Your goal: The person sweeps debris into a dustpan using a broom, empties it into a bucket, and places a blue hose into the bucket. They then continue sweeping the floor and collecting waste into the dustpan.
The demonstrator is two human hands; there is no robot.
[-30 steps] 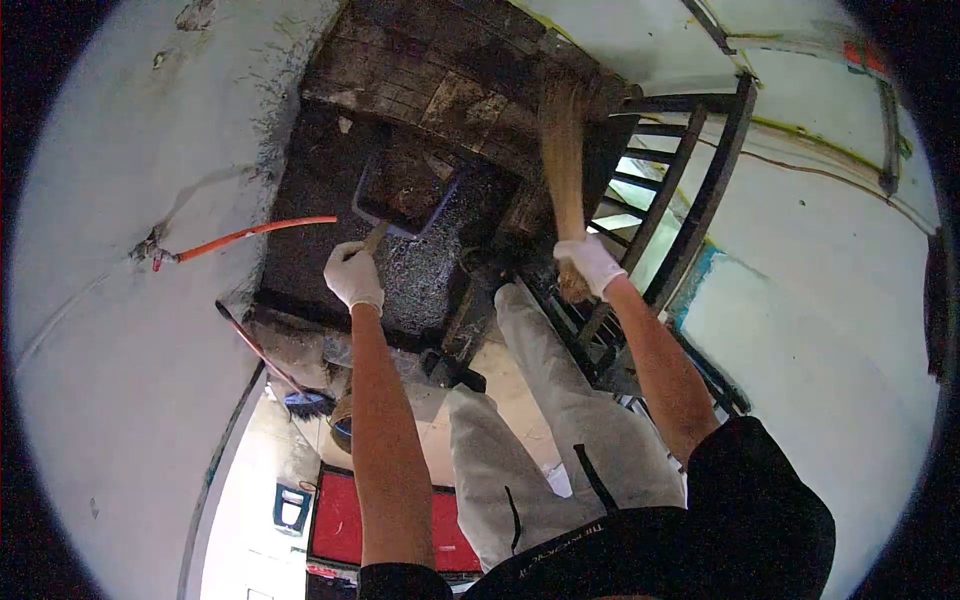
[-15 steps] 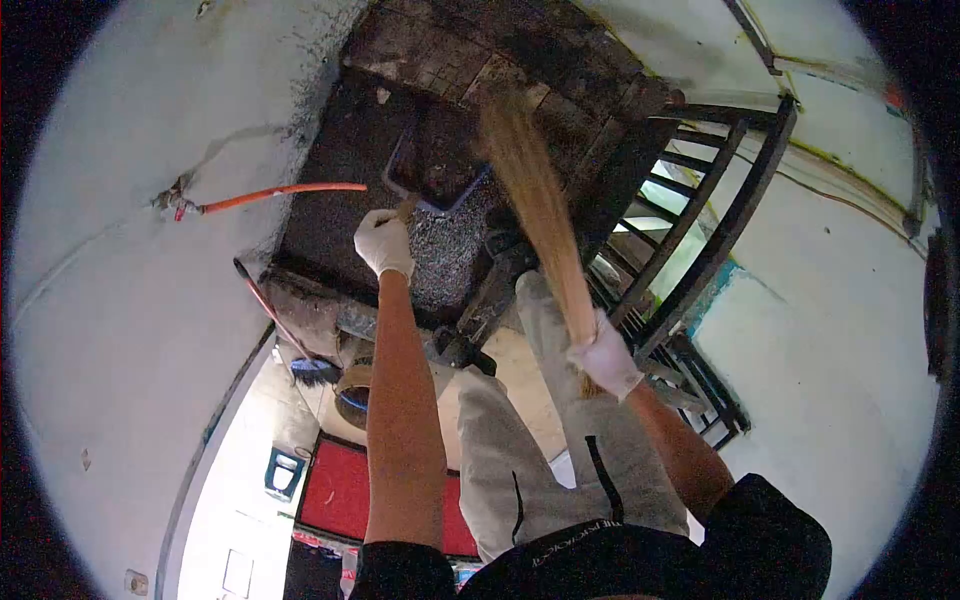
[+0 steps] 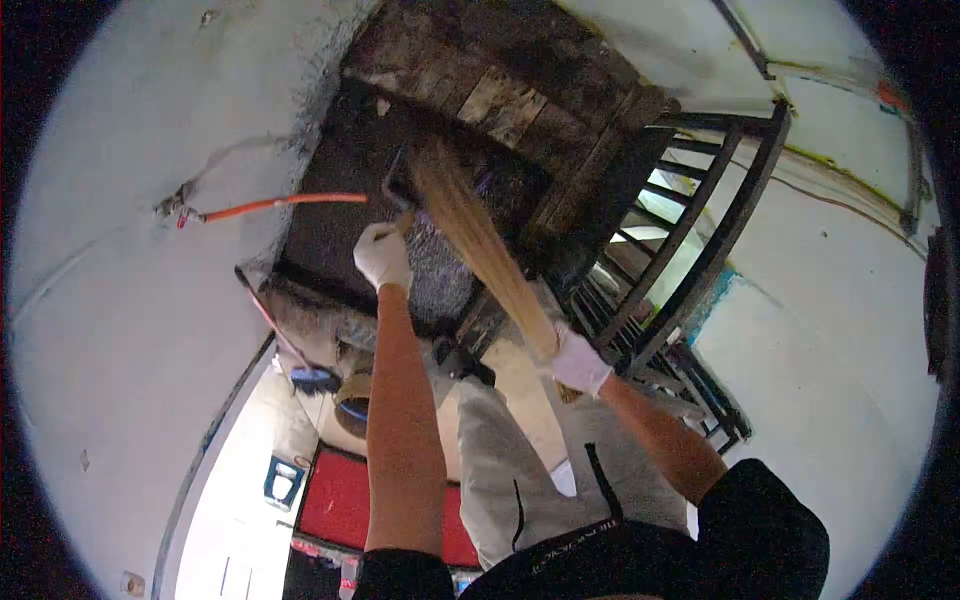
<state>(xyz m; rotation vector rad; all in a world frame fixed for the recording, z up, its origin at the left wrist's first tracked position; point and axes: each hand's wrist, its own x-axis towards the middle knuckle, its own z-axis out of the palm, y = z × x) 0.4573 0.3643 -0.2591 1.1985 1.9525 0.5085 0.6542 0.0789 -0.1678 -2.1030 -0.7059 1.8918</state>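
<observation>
My right hand [image 3: 582,362], in a white glove, is closed round the bound end of a straw hand broom [image 3: 485,245]. The broom slants up and left, its blurred bristle tips over a dark dustpan with a bluish rim [image 3: 394,185]. My left hand [image 3: 382,256], also gloved, grips the short brownish handle [image 3: 405,222] of that dustpan. Part of the pan is hidden behind the bristles. Just below it lies a patch of grey speckled floor [image 3: 440,272].
An orange hose [image 3: 285,200] sticks out from the left wall. A long-handled brush [image 3: 315,379] and a round bucket-like container [image 3: 352,405] stand lower left, near a red mat [image 3: 335,497]. Dark metal railings [image 3: 690,235] rise at right.
The broom has swept left, its bristles now across the dustpan, and my right hand has shifted slightly left and down. My left hand stays nearly in place on the handle.
</observation>
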